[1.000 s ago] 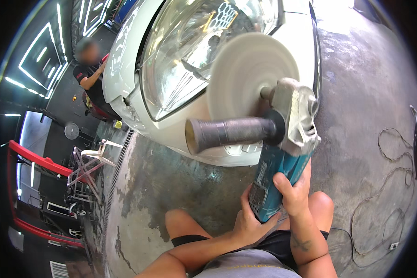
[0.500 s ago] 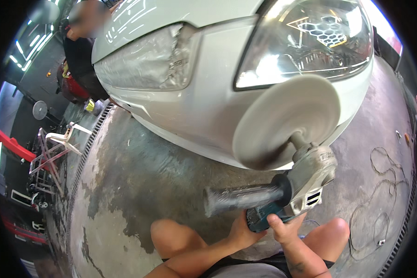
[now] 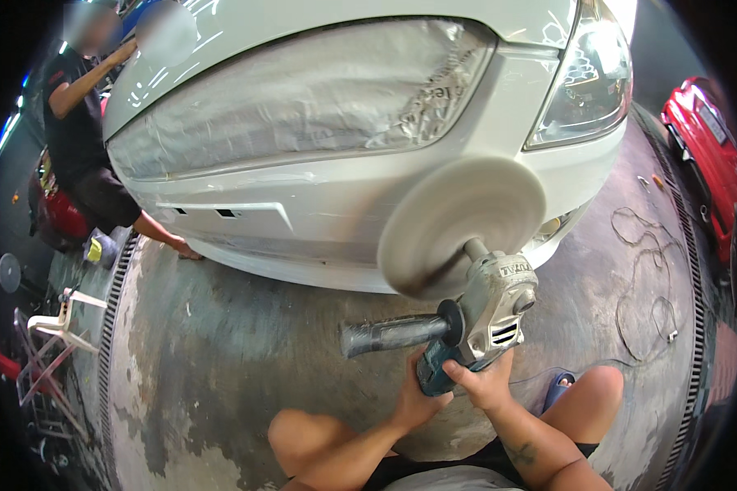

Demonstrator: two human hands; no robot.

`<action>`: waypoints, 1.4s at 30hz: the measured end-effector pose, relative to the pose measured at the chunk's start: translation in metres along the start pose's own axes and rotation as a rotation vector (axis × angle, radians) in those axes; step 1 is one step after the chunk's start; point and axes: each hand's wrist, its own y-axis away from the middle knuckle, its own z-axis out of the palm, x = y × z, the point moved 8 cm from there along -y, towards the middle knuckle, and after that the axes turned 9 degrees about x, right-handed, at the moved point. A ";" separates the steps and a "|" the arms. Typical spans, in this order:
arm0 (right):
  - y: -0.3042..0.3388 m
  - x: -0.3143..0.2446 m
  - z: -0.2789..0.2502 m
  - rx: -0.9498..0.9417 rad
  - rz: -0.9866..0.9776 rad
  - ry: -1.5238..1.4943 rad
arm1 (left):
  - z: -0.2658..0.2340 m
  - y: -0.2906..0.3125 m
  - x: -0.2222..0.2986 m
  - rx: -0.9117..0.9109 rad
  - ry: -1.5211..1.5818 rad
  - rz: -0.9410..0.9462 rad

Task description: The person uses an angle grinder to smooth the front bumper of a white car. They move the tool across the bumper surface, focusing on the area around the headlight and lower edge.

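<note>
Over grey concrete (image 3: 246,352), both hands (image 3: 483,383) are clamping a teal-and-silver polisher (image 3: 493,307) whose white disc (image 3: 438,209), if tipping, could scuff the white bumper (image 3: 336,209).

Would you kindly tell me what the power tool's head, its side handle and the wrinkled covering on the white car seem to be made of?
The tool's head looks like dull cast metal, judging by its silvery surface. The side handle is probably plastic or rubber: dark, matte and scuffed. The wrinkled covering seems plastic film or paper: its creases look thin, but the sheen suits either.
</note>
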 end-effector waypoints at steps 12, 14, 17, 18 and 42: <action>0.011 0.036 0.049 0.103 -0.030 -0.023 | -0.076 -0.048 0.004 -0.104 -0.199 0.038; 0.013 0.040 0.055 0.126 -0.037 -0.044 | -0.084 -0.052 0.010 -0.119 -0.184 0.044; 0.018 0.033 0.071 0.136 -0.031 0.002 | -0.096 -0.056 -0.004 -0.087 -0.125 0.129; 0.020 0.032 0.077 0.117 0.029 0.019 | -0.096 -0.054 -0.011 -0.083 -0.084 0.168; 0.031 0.010 0.129 0.322 0.048 -0.481 | -0.195 -0.046 0.143 0.048 -0.762 0.335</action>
